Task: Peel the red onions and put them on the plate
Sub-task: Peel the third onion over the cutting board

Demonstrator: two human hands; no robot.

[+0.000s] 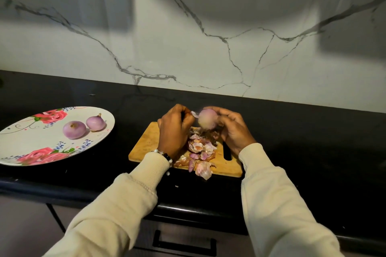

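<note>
1. Right hand [232, 129] curls round a red onion [207, 119], held above the far edge of the wooden cutting board [150, 142]. The bulb is round, smooth and pale purple, slightly blurred.
2. Left hand [174, 129] has its fingers bent inward, pinching a thin flake of onion skin [194, 113] at the bulb's 9 o'clock side. Whether the flake is free of the bulb, cannot tell.
3. Loose peels [200, 148] lie heaped on the board, papery, curled, pink and tan; one large pale piece overhangs the board's near edge at 6 o'clock.
4. The board is rectangular, light-grained wood, with a slot handle at its 3 o'clock end.
5. Oval plate [27, 137], glossy white with painted red roses, sits on the counter at 9 o'clock from the board, well apart from it.
6. On the plate lie two peeled onions, touching or nearly so: a rounder one [74, 129] and a smaller one [96, 123] with a pointed tip.
7. Countertop [313, 142] is black and polished; the wall behind is white marble with grey veins.
8. Cream ribbed sleeves; a beaded bracelet [167, 155] on the left wrist.
</note>
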